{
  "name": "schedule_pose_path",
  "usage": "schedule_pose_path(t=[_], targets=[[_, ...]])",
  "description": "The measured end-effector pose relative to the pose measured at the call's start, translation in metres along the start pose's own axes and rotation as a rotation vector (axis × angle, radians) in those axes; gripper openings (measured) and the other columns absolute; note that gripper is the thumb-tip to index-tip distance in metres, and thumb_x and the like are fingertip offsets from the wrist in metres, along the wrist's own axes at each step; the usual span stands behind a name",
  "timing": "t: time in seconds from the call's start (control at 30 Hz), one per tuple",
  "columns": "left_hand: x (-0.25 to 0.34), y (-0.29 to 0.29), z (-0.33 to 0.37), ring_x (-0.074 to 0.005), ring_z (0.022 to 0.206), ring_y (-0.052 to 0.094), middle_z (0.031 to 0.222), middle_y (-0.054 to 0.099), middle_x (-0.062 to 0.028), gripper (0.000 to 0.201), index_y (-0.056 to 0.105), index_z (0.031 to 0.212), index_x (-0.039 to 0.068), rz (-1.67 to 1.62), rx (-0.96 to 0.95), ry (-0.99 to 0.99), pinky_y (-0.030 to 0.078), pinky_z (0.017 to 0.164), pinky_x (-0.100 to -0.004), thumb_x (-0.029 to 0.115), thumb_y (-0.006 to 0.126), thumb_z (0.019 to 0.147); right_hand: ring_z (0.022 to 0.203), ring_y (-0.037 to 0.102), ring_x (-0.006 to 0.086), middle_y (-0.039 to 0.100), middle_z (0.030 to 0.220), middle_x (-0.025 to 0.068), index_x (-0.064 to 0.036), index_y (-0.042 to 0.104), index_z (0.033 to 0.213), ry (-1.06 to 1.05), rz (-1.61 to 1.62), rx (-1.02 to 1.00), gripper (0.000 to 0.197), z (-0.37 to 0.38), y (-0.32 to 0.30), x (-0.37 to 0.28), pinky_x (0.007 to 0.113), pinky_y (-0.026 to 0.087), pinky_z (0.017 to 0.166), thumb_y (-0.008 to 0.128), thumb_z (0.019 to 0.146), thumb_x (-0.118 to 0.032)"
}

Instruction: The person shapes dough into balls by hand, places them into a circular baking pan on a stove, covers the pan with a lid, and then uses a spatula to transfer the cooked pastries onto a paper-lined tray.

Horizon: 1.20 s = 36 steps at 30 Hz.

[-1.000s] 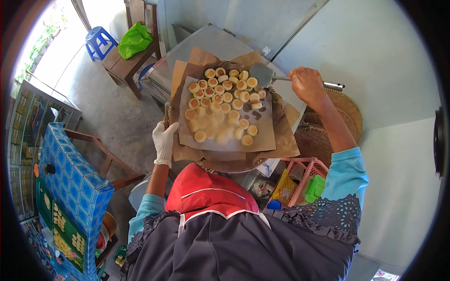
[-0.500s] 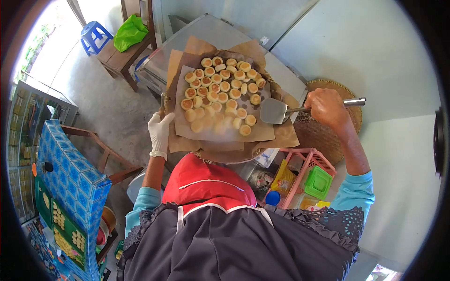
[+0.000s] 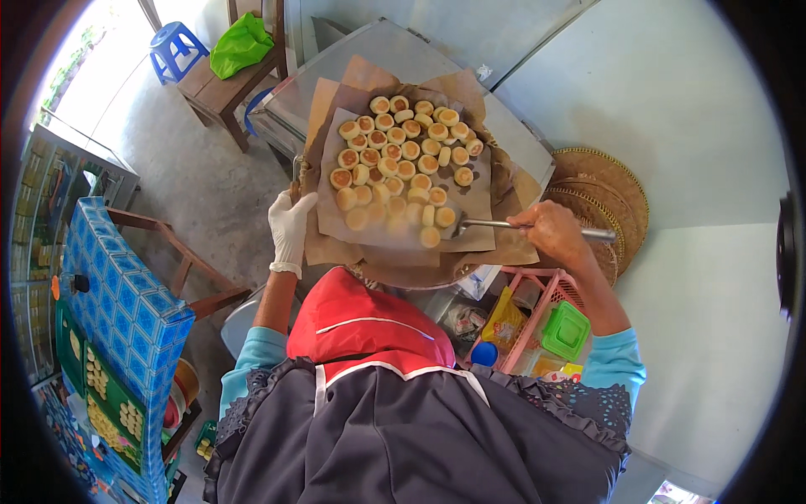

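Note:
Many small round browned buns (image 3: 391,152) lie on brown paper (image 3: 514,246) that lines a round tray (image 3: 420,279) in front of me. Those nearest me look hazy, as if behind steam. My left hand (image 3: 288,228), in a white glove, is closed on the tray's left edge. Bare, my right hand (image 3: 554,232) grips the handle of a metal spatula (image 3: 495,223). Its blade is tilted on edge and reaches the buns at the near right, partly hidden by them.
Woven round trays (image 3: 617,193) lean against the right wall. A pink basket (image 3: 537,323) with a green container (image 3: 566,331) stands below the tray. At left are a blue-clothed table (image 3: 126,286) and a wooden chair (image 3: 227,84) bearing a green bag (image 3: 241,48).
My right hand has moved left and slightly down, bringing the spatula blade from the paper's right side against the near-right buns. The blade has turned on edge. My left hand keeps its grip.

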State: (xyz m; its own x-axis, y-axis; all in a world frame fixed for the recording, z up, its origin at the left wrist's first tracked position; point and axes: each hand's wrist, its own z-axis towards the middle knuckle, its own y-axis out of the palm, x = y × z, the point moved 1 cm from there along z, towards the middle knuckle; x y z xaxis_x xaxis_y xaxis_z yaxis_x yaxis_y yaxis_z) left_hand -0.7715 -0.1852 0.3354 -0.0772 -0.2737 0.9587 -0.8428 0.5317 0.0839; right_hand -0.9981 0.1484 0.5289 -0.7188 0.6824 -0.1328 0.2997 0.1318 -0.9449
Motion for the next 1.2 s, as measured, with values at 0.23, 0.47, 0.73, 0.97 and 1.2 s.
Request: schedule_pose_path(t=[0.23, 0.47, 0.73, 0.97, 1.2], targets=[[-0.002, -0.001, 0.002, -0.0085, 0.08, 0.057, 0.09, 0.066, -0.0015, 0.028, 0.066, 0.105, -0.004, 0.025, 0.005, 0.009, 0.047, 0.071, -0.0251, 0.009, 0.072, 0.081, 0.079, 0.067, 0.0341, 0.069, 0.086, 0.0171, -0.02, 0.075, 0.107, 0.116, 0.13, -0.019, 0.03, -0.006, 0.015, -0.001, 0.04, 0.052, 0.073, 0.071, 0.077, -0.016], [-0.016, -0.007, 0.01, -0.0086, 0.079, 0.057, 0.089, 0.067, -0.0022, 0.027, 0.066, 0.104, -0.003, 0.032, 0.02, 0.031, 0.047, 0.071, -0.025, 0.011, 0.072, 0.081, 0.083, 0.067, 0.0349, 0.069, 0.09, 0.0158, -0.0194, 0.075, 0.106, 0.017, 0.047, 0.06, 0.028, 0.005, -0.029, -0.015, 0.041, 0.052, 0.075, 0.07, 0.079, -0.017], [-0.012, -0.007, 0.006, -0.0094, 0.079, 0.06, 0.089, 0.068, -0.0046, 0.029, 0.067, 0.104, -0.003, 0.025, 0.04, 0.003, 0.048, 0.072, -0.0254, 0.015, 0.072, 0.081, 0.082, 0.066, 0.0338, 0.069, 0.088, 0.0149, -0.0138, 0.076, 0.099, -0.306, -0.112, 0.098, 0.021, 0.088, -0.051, -0.068, 0.042, 0.052, 0.074, 0.068, 0.079, -0.017], [-0.011, -0.006, 0.005, -0.0096, 0.08, 0.06, 0.089, 0.068, -0.004, 0.03, 0.068, 0.104, -0.001, 0.051, 0.059, -0.014, 0.048, 0.072, -0.0258, 0.019, 0.071, 0.082, 0.082, 0.066, 0.0327, 0.069, 0.085, 0.0122, -0.007, 0.069, 0.085, -0.616, -0.543, 0.24, 0.013, 0.141, -0.08, -0.157, 0.044, 0.051, 0.078, 0.058, 0.082, -0.014], [-0.019, -0.012, 0.009, -0.0089, 0.079, 0.058, 0.09, 0.067, -0.0019, 0.025, 0.068, 0.103, 0.0, -0.086, 0.037, -0.029, 0.048, 0.072, -0.0253, 0.015, 0.072, 0.083, 0.076, 0.066, 0.0332, 0.066, 0.078, 0.0135, -0.0069, 0.069, 0.083, -0.846, -0.511, 0.562, 0.013, 0.115, -0.098, -0.138, 0.044, 0.052, 0.071, 0.056, 0.08, -0.009]])
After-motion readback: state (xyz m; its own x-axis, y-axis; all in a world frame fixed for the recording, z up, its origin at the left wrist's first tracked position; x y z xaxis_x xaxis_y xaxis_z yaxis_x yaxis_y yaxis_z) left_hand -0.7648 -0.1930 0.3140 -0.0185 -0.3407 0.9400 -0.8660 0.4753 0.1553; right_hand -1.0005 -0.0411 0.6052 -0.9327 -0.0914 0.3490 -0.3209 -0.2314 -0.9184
